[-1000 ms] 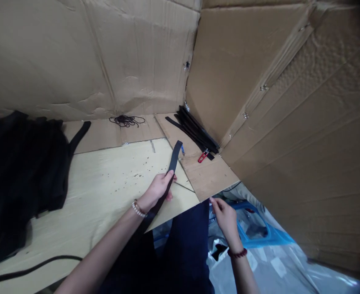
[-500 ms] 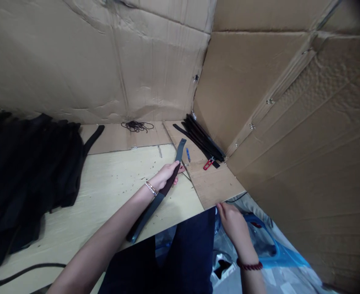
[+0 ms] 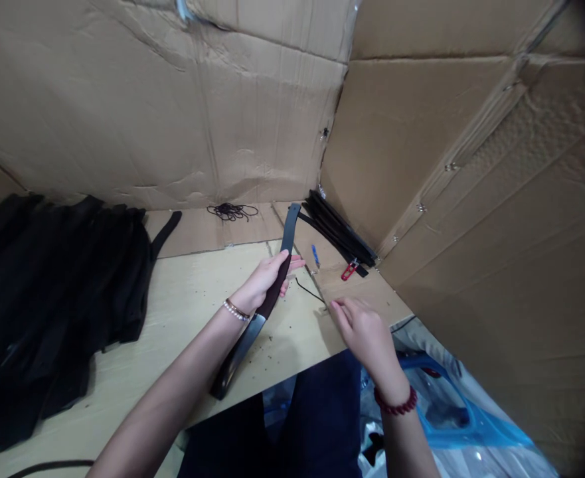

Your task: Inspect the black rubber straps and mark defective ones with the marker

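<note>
Black straps (image 3: 165,236) seemingly form the heap (image 3: 63,318) at nine o'clock and narrower bundle (image 3: 339,229) at one; which is finished, I cannot tell. Central strap (image 3: 271,300), not yet set down, is gripped by the left hand (image 3: 265,277); right hand (image 3: 364,328), fingers narrow, nears a thin cord (image 3: 309,290), hold uncertain.

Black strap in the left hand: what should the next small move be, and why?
Perhaps bring the thin dark cord to the strap: the left hand holds the strap, and the right hand is at one end of the cord, though whether it grips is unclear.
</note>
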A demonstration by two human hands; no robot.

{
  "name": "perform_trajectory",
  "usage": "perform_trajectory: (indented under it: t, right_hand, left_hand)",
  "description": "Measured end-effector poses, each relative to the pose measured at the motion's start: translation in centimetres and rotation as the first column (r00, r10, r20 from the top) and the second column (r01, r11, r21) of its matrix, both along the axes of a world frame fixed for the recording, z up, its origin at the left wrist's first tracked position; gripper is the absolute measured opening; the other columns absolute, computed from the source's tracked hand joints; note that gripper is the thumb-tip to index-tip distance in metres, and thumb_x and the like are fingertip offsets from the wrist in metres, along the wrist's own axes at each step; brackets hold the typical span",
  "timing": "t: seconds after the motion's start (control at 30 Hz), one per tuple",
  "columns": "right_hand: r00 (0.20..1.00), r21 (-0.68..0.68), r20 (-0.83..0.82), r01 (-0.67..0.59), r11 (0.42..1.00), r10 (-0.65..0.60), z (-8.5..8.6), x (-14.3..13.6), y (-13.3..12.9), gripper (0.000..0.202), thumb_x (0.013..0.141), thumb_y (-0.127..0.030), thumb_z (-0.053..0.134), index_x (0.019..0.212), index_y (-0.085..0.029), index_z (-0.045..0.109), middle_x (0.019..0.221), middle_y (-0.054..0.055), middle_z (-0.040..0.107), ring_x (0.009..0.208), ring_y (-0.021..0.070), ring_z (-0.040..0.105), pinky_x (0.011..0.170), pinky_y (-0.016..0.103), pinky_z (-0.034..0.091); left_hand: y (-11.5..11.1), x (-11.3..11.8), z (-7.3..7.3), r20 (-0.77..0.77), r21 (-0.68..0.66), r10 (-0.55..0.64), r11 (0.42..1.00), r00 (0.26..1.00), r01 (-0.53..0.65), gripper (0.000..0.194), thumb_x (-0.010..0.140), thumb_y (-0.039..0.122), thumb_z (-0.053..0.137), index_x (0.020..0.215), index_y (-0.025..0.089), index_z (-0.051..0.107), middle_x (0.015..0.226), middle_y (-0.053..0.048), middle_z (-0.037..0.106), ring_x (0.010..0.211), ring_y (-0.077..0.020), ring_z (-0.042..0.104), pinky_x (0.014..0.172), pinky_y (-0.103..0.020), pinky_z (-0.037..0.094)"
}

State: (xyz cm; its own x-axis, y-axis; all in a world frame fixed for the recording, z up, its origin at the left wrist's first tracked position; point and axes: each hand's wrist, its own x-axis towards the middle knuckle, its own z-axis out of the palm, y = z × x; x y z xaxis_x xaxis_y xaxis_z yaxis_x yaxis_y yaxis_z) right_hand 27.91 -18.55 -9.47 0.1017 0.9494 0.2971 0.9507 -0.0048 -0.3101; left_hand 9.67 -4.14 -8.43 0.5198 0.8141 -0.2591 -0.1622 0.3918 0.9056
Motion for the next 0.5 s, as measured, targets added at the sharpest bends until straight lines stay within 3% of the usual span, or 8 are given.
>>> perform_trajectory:
  t: [0.07, 0.13, 0.2, 0.3, 0.4, 0.5]
  right_hand:
    - [0.986, 0.111, -0.103, -0.119, 0.987, 0.130, 2.2, -1.4, 1.5, 0.025, 0.101, -0.034, 0.049, 0.101, -0.016, 0.067, 0.097, 0.008, 0.073, 0.095, 0.0230, 0.068, 0.080, 0.033, 0.050]
    - [0.950, 0.286, -0.188, -0.191, 0.939, 0.250, 4.9, -3.0, 3.2, 0.021, 0.099, -0.032, 0.054, 0.104, -0.017, 0.066, 0.099, 0.006, 0.072, 0.085, 0.0177, 0.066, 0.076, 0.029, 0.051]
    - [0.910, 0.455, -0.239, -0.203, 0.867, 0.338, 7.8, -4.7, 5.0, 0.017, 0.098, -0.029, 0.057, 0.107, -0.017, 0.066, 0.097, 0.004, 0.070, 0.079, 0.0143, 0.063, 0.071, 0.026, 0.051]
    - [0.863, 0.582, -0.252, -0.227, 0.781, 0.439, 11.2, -7.3, 7.4, 0.016, 0.095, -0.030, 0.062, 0.105, -0.018, 0.068, 0.097, 0.004, 0.069, 0.083, 0.0146, 0.063, 0.074, 0.028, 0.052]
    - [0.786, 0.636, -0.285, -0.273, 0.722, 0.549, 12.4, -10.2, 9.0, 0.015, 0.093, -0.030, 0.066, 0.099, -0.018, 0.071, 0.094, 0.004, 0.070, 0.081, 0.0141, 0.063, 0.073, 0.028, 0.053]
    - [0.698, 0.696, -0.361, -0.239, 0.677, 0.618, 12.2, -12.6, 9.8, 0.011, 0.091, -0.026, 0.068, 0.098, -0.018, 0.073, 0.092, 0.003, 0.071, 0.083, 0.0133, 0.065, 0.069, 0.026, 0.053]
  left_hand:
    - [-0.6, -0.7, 2.3, 0.037, 0.103, 0.011, 0.995, 0.999, -0.015, 0.043, 0.098, 0.048, 0.046, 0.111, 0.013, 0.067, 0.101, -0.013, 0.078, 0.034, -0.0044, 0.042, 0.035, -0.022, 0.039]
    - [-1.2, -1.5, 4.7, 0.079, 0.304, 0.035, 0.951, 0.996, -0.057, 0.044, 0.098, 0.051, 0.046, 0.102, 0.012, 0.066, 0.086, -0.010, 0.077, 0.033, -0.0052, 0.044, 0.035, -0.022, 0.040]
    - [-1.9, -2.3, 6.9, 0.128, 0.412, 0.085, 0.902, 0.988, -0.131, 0.043, 0.098, 0.051, 0.047, 0.094, 0.013, 0.065, 0.068, -0.002, 0.069, 0.033, -0.0057, 0.046, 0.033, -0.020, 0.037]
    - [-2.6, -3.6, 9.1, 0.204, 0.493, 0.154, 0.837, 0.967, -0.237, 0.040, 0.097, 0.052, 0.050, 0.082, 0.016, 0.059, 0.055, 0.006, 0.052, 0.032, -0.0050, 0.043, 0.031, -0.017, 0.034]
    - [-2.8, -5.2, 10.1, 0.225, 0.553, 0.213, 0.775, 0.951, -0.305, 0.039, 0.096, 0.053, 0.051, 0.079, 0.018, 0.053, 0.055, 0.008, 0.047, 0.033, -0.0047, 0.044, 0.032, -0.016, 0.034]
    - [-2.7, -6.9, 10.4, 0.202, 0.598, 0.246, 0.736, 0.948, -0.319, 0.038, 0.096, 0.053, 0.051, 0.081, 0.017, 0.053, 0.054, 0.008, 0.044, 0.033, -0.0044, 0.044, 0.033, -0.016, 0.033]
